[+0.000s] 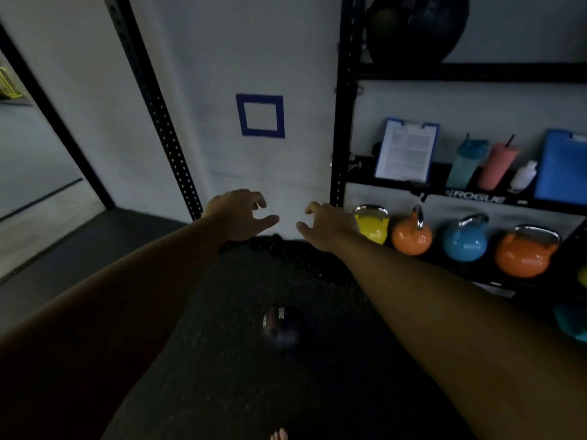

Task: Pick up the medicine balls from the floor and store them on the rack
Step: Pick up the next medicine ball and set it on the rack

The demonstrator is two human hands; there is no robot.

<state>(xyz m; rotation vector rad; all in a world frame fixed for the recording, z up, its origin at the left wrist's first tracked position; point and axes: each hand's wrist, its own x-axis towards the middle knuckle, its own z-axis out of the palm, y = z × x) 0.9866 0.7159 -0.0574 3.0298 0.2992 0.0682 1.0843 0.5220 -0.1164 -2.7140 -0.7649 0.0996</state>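
The scene is dimly lit. The far wall (pixel 260 52) is lit most, while the near floor (pixel 241 360) is sunk in shadow. Motion blur is seen throughout, and straight lines are bent toward the edges by the wide lens.

**Inspector:** Location of the rack (pixel 344 122)?

**Surveyor:** Right side, against the wall (pixel 222 58). On the top shelf, a medicine ball (pixel 416 27). On the middle shelf, a clipboard (pixel 406 150) at left, bottles (pixel 495 166) to its right and a second clipboard (pixel 562 166) far right. On the bottom shelf, kettlebells (pixel 465 239) in a row.

**Inspector:** Left of the rack?

**Surveyor:** A taped square (pixel 260 115) on the wall, with a perforated upright (pixel 152 100) further left.

**Inspector:** The floor (pixel 222 360)?

**Surveyor:** A second ball (pixel 282 328) lies on it, left of the kettlebells and well before the wall.
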